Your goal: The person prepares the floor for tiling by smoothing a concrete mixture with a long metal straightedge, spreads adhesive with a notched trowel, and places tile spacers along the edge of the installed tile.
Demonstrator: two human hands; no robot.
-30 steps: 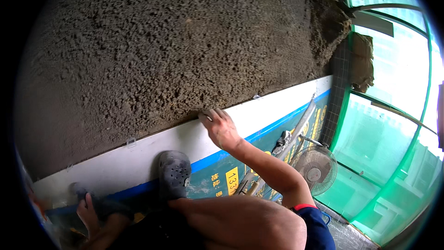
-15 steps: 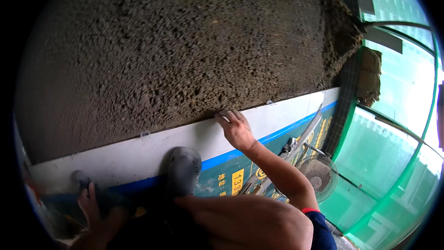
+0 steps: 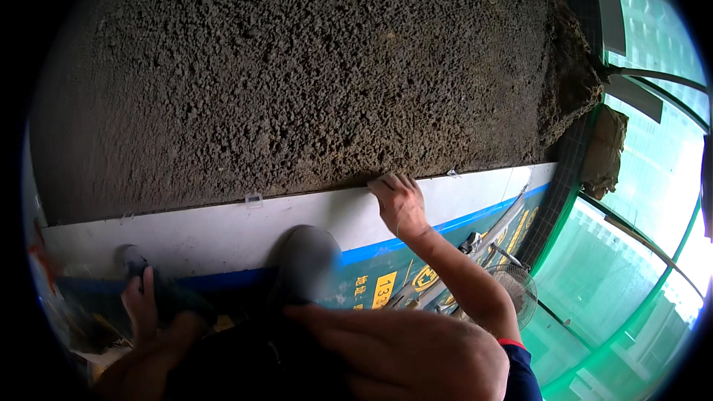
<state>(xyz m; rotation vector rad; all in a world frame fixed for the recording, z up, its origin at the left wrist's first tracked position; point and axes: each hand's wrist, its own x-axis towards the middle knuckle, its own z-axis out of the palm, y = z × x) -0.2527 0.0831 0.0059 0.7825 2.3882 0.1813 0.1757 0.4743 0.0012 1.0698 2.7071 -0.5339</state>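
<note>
My right hand is at the far edge of a white tile strip, where the tile meets a bed of rough grey-brown mortar. Its fingers are bent and close together, tips down at the seam; whatever they hold is hidden. Clear plastic clips stick out along that seam, one left of the hand and another right of it. At the lower left, my left hand is beside a dark, rounded object. Shadow hides whether that hand grips it.
A grey shoe is at the tile's near side, by a blue band and a green printed sheet. To the right are a fan, a metal bar, a crumpled brown sack and green netting.
The view has shifted, so the seam and clips appear slightly turned and further right. My right hand stays at the seam, fingers still bent. My left hand remains at the lower left.
</note>
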